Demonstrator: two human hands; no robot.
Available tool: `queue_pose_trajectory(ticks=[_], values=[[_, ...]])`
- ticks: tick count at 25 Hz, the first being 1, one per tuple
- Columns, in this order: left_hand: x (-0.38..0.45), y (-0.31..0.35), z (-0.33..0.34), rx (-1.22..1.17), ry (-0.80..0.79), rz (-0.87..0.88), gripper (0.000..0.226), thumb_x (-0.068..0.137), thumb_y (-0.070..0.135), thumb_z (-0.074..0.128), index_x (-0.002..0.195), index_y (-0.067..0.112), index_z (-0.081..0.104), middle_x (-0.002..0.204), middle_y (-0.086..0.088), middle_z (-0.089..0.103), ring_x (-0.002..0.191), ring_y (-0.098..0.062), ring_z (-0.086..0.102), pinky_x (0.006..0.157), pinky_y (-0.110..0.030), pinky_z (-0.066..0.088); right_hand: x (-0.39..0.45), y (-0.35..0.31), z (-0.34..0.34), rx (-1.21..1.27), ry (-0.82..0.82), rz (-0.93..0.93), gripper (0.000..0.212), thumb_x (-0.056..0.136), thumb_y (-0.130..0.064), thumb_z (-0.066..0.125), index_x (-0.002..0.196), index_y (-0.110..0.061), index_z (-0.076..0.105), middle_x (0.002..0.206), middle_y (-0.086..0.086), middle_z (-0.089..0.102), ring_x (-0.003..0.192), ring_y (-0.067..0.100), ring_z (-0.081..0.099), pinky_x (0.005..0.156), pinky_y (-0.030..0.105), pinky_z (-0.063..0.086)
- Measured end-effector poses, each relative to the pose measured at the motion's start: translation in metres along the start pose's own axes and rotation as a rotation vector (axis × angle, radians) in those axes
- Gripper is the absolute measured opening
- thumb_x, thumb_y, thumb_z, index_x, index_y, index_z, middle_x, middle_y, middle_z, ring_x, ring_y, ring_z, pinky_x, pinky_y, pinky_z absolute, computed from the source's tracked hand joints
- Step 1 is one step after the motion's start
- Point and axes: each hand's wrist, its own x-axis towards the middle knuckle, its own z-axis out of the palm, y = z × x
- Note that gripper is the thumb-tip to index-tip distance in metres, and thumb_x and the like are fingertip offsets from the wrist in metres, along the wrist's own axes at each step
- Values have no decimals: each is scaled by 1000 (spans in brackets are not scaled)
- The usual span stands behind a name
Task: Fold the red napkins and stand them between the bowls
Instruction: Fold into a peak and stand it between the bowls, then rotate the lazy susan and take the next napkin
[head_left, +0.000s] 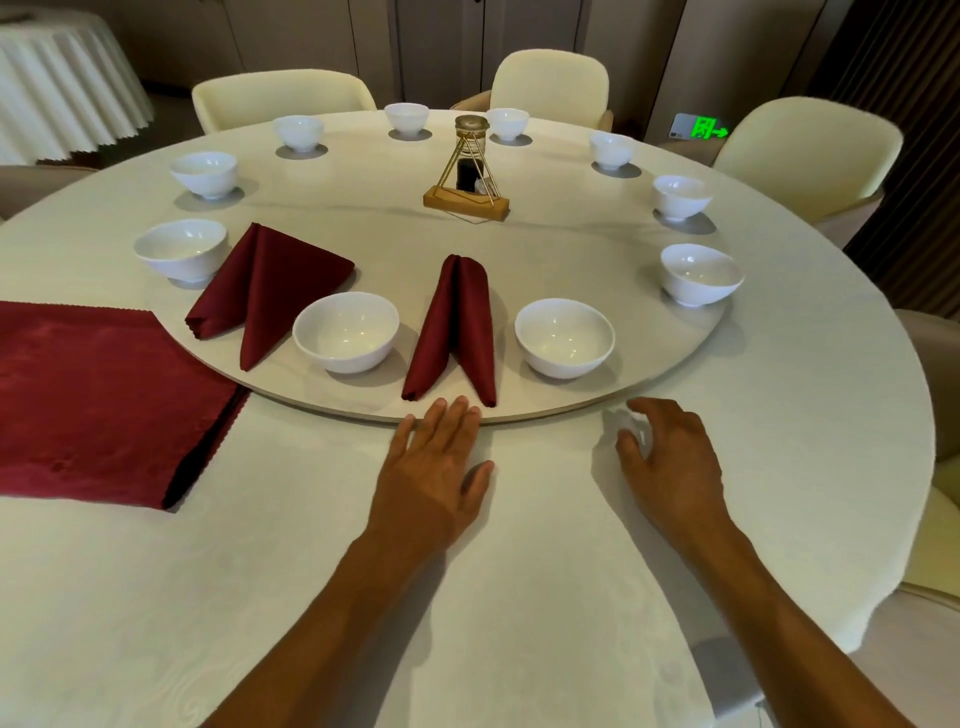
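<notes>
Both hands are released: the left hand (434, 457) touches the turntable (571, 244) edge just beside a standing napkin (454, 327), the right hand (670, 457) nearby. A jerky turn could topple it against the bowls (345, 332).

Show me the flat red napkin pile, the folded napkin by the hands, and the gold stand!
flat napkin pile (98, 395), head view, middle of top cloth.
folded napkin (457, 322), head view, on its front fold.
gold stand (466, 200), head view, on its wooden base.

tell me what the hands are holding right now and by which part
Nothing is held. The left hand lies flat, fingertips at the turntable edge; the right hand is empty, fingers loosely spread over the tablecloth.
</notes>
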Motion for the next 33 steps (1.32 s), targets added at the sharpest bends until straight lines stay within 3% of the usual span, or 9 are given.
queue_pose_trajectory(ticks=[6, 9, 13, 16, 19, 23, 27, 30, 33], values=[[-29, -48, -28, 75, -20, -191, 70, 95, 55, 22, 150, 15, 38, 157, -3, 34, 147, -21, 27, 120, -44, 19, 32, -4, 15, -163, -158, -112, 55, 104, -39, 32, 149, -8, 37, 156, 12, 34, 145, 28, 29, 117, 41, 24], [-36, -72, -41, 33, -45, -313, 83, 89, 61, 10, 154, 13, 27, 162, -2, 21, 151, -15, 13, 123, -39, 7, 23, -15, 27, -285, -214, -227, 76, 94, -54, 7, 153, -12, 28, 161, 7, 24, 148, 24, 21, 119, 42, 14], [-34, -111, -54, 27, -72, -394, 99, 80, 70, 3, 155, 10, 23, 163, -6, 18, 151, -19, 12, 122, -40, 9, 0, -49, 46, -295, -211, -260, 79, 91, -55, 0, 155, -17, 25, 162, 2, 22, 149, 18, 19, 119, 42, 6], [-33, -136, -59, 6, -110, -450, 101, 77, 73, 6, 155, 11, 21, 163, -4, 16, 151, -20, 13, 120, -42, 12, -10, -68, 60, -294, -175, -261, 76, 93, -54, 3, 155, -16, 25, 161, 3, 24, 148, 19, 22, 120, 45, 9], [-31, -149, -62, -43, -169, -445, 81, 94, 63, 31, 154, 8, 25, 162, -8, 21, 148, -22, 23, 119, -42, 22, -14, -78, 68, -297, -207, -264, 80, 89, -57, -3, 157, -19, 15, 164, 0, 14, 151, 17, 12, 122, 45, 5], [-50, -158, -86, -141, 168, -415, 51, 91, 42, 38, 106, 5, 70, 103, -14, 72, 90, -32, 67, 83, -46, 54, -17, -83, 75, -266, -191, -246, 82, 89, -60, 2, 157, -16, 16, 164, 3, 14, 151, 20, 12, 122, 43, 9], [-93, -193, -88, 150, 123, -676, 43, 101, 32, 39, 126, 8, 63, 126, -17, 64, 115, -37, 59, 103, -53, 36, -23, -83, 84, -247, -198, -237, 81, 91, -61, 4, 157, -16, 8, 165, 3, 5, 152, 19, 3, 123, 41, 8], [-107, -199, -91, 120, 176, -608, 40, 91, 34, 41, 95, 10, 73, 87, -12, 73, 74, -34, 66, 72, -43, 51, -25, -82, 84, -224, -201, -255, 78, 93, -60, 5, 157, -16, 8, 165, 2, 5, 151, 17, 1, 123, 40, 8], [-108, -178, -101, 46, 300, -654, 18, 82, 25, 56, 70, 18, 68, 65, -3, 66, 58, -28, 62, 58, -37, 53, -29, -81, 82, -228, -157, -274, 75, 96, -56, 10, 156, -11, 18, 163, 7, 15, 151, 19, 10, 122, 39, 12]])
